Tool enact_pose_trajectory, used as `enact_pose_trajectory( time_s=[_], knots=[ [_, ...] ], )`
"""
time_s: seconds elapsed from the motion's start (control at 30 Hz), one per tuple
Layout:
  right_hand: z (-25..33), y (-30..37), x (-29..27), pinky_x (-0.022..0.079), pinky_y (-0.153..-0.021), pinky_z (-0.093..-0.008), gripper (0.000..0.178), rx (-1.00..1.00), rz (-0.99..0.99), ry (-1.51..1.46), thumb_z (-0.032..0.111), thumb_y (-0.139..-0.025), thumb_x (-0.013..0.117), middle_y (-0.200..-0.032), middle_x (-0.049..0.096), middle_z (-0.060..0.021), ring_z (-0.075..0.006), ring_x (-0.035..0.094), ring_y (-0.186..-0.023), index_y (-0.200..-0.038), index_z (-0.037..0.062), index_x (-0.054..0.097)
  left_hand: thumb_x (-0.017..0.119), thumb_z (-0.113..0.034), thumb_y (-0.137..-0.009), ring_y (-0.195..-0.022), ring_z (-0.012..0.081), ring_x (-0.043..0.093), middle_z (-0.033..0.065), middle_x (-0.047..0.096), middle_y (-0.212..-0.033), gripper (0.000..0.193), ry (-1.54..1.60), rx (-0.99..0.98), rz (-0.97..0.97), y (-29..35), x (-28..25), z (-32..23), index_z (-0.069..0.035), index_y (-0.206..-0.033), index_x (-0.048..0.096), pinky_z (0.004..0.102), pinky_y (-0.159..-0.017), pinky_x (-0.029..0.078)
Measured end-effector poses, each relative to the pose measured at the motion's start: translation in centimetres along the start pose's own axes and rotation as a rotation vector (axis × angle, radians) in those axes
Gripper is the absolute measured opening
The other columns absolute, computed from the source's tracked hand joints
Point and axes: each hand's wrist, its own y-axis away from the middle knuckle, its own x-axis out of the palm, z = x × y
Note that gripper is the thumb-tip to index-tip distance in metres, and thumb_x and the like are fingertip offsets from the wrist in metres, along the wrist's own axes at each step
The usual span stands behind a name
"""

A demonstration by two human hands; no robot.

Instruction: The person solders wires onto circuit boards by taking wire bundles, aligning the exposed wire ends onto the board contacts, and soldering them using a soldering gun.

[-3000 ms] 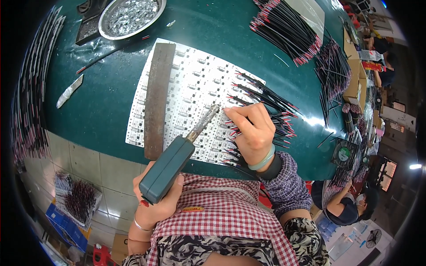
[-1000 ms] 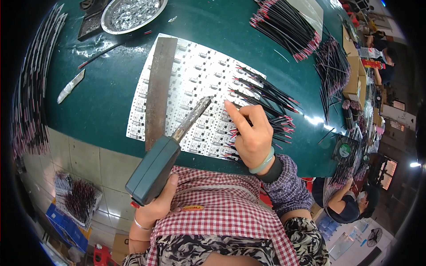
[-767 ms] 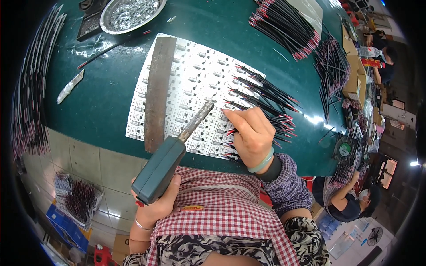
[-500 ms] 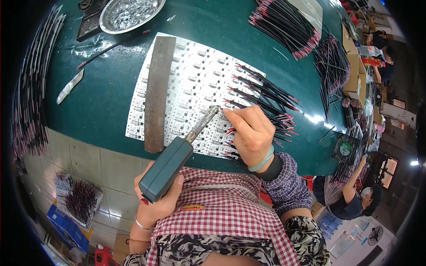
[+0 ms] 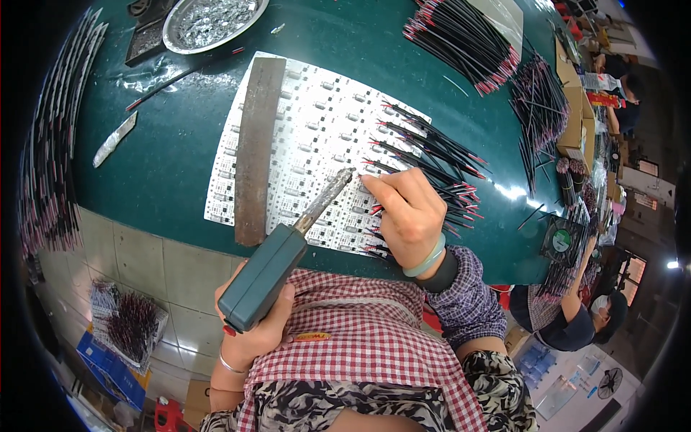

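In my left hand (image 5: 268, 317) is a dark green soldering gun (image 5: 263, 277), its handle wrapped by my fingers. Its metal tip, crusted with solder, points up and right over a white circuit board panel (image 5: 295, 122) dotted with small components. Just right of the tip, my right hand (image 5: 410, 216) pinches thumb and forefinger together on a thin wire, mostly hidden by the fingers. Several black wires with red and bare ends (image 5: 425, 137) lie in a row across the panel's right side, some partly under my right hand. A brown metal bar (image 5: 258, 151) rests along the panel's left part.
A round metal bowl (image 5: 170, 32) of solder scraps stands at the far left, near a wrapped white stick (image 5: 114, 141). Wire bundles (image 5: 464, 43) lie at the far right, with more (image 5: 540, 108) beside them. At the right, a co-worker (image 5: 576, 317) sits near a small fan (image 5: 558, 241).
The soldering gun has shifted slightly left and up, its tip now a little away from the pinching fingers. My right hand has barely moved. The co-worker at the right has shifted.
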Motion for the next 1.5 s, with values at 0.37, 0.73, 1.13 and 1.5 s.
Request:
enact_pose_trajectory(
  time_s=[0.37,0.73,1.13,1.5],
  knots=[
    [-0.2,0.0,0.0,0.051,-0.063,-0.0354,0.042,0.01,-0.001,-0.035,-0.013,-0.059,0.058,-0.082,0.062,-0.0089,-0.0263,0.061,-0.074,-0.096,0.0003,0.073,0.072,0.003,-0.077,-0.068,0.0235,0.067,0.0137,0.068,-0.089,0.02,-0.006,-0.051,0.074,-0.1,-0.2,-0.5,0.005,-0.097,0.07,0.0301,-0.063,0.052],
    [-0.2,0.1,-0.1,0.05,-0.063,-0.0356,0.036,0.004,0.006,-0.028,-0.009,-0.063,0.063,-0.081,0.062,-0.0073,-0.0255,0.06,-0.074,-0.096,0.0016,0.072,0.073,0.002,-0.076,-0.069,0.0262,0.069,0.0161,0.071,-0.086,0.019,-0.001,-0.088,0.006,0.8,-0.2,0.0,0.005,-0.095,0.071,0.0315,-0.066,0.055],
    [-0.4,0.2,-0.1,0.05,-0.065,-0.0344,0.045,0.035,0.003,-0.117,-0.017,-0.058,0.056,-0.082,0.063,-0.0104,-0.0279,0.062,-0.075,-0.095,0.0013,0.074,0.072,0.002,-0.075,-0.066,0.024,0.066,0.0129,0.067,-0.085,0.022,-0.024,-0.02,0.074,0.6,-0.3,0.0,0.005,-0.097,0.07,0.0302,-0.062,0.052],
    [-0.5,0.4,-0.3,0.052,-0.065,-0.0328,0.046,0.033,0.049,-0.089,-0.018,-0.058,0.057,-0.086,0.063,-0.0104,-0.0262,0.062,-0.077,-0.097,0.0011,0.074,0.076,-0.003,-0.08,-0.071,0.0218,0.069,0.0147,0.071,-0.089,0.021,0.091,-0.031,-0.066,1.7,-0.1,0.7,0.003,-0.099,0.071,0.0314,-0.064,0.053]
  ],
)
